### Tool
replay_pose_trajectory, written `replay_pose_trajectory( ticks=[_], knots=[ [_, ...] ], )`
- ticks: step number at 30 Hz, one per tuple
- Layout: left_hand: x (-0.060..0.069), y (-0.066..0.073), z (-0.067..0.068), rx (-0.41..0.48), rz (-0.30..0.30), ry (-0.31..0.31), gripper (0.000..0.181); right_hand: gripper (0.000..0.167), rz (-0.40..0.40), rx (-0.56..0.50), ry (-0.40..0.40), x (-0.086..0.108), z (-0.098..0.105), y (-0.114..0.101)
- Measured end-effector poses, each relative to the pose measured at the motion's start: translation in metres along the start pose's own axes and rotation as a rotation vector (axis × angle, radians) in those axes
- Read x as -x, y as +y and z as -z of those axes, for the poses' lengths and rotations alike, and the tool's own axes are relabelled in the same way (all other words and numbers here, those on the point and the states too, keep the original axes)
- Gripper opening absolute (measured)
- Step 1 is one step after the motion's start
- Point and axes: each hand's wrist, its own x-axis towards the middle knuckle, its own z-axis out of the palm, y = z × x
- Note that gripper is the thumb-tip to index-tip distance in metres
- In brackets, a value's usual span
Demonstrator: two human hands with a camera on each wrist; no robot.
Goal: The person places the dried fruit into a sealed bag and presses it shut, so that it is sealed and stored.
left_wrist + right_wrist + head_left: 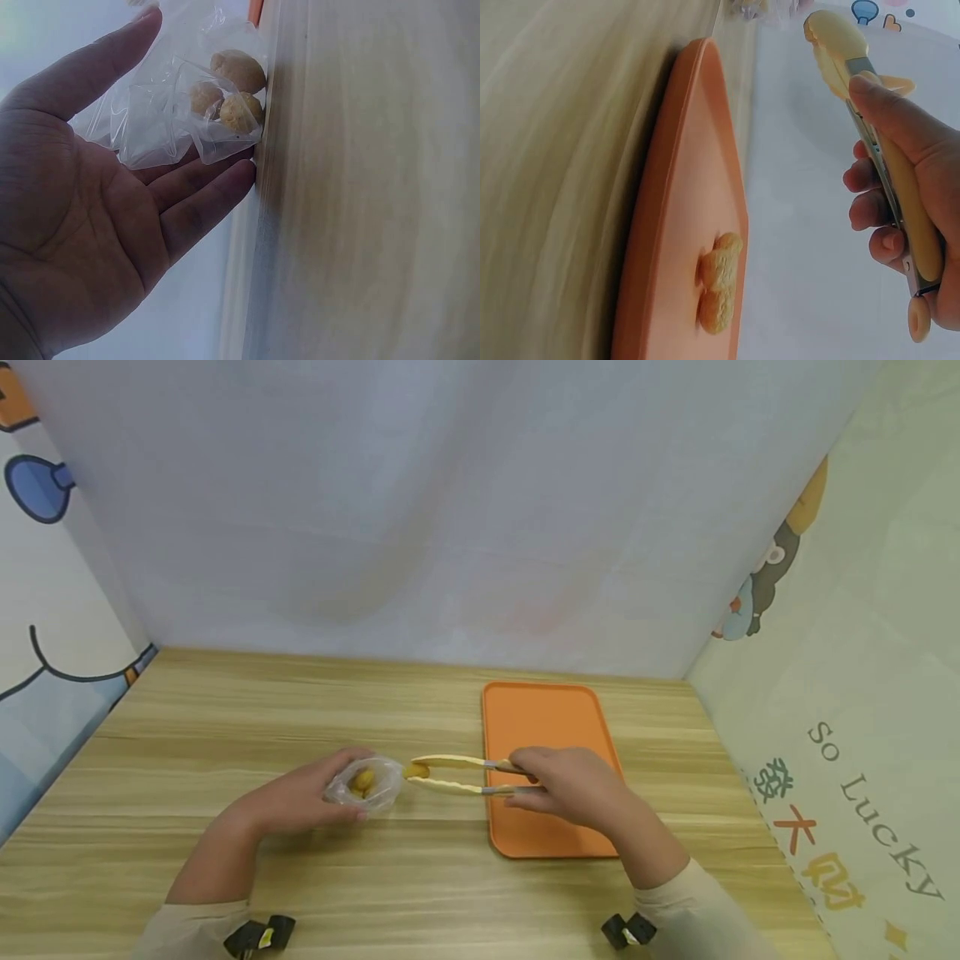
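Note:
My left hand (303, 795) holds a clear plastic bag (385, 789) between thumb and fingers, its mouth spread upward. Several golden-brown, roundish lumps (238, 71) lie in the bag, low against the table. My right hand (570, 783) grips tongs (891, 165) with cream-coloured heads and metal arms. Between the tong tips, just right of the bag's mouth, is another golden-brown lump (416, 771). On the orange tray (543, 714) beneath the right hand sit more such lumps (718, 289), visible in the right wrist view; the hand and forearm hide them from the head view.
The wood-grain table (322, 702) runs back to a pale cloth wall (450, 527). A printed panel (840, 693) with lettering closes off the right side, and a cartoon-printed one (45, 610) the left.

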Motion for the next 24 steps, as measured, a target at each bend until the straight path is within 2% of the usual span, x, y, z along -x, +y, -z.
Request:
replay_pose_trajectory(
  ticks=[10, 17, 24],
  knots=[
    [0.000, 0.000, 0.000, 0.004, 0.015, -0.009, 0.082, 0.034, 0.051, -0.001, 0.011, -0.021, -0.005, -0.011],
    [0.000, 0.001, 0.000, 0.012, 0.001, -0.010, 0.080, 0.033, 0.037, 0.015, -0.026, -0.032, -0.007, -0.017],
    [0.001, 0.000, 0.000, 0.003, 0.008, -0.005, 0.085, 0.036, 0.041, 0.017, -0.028, -0.038, -0.011, -0.021]
  ],
)
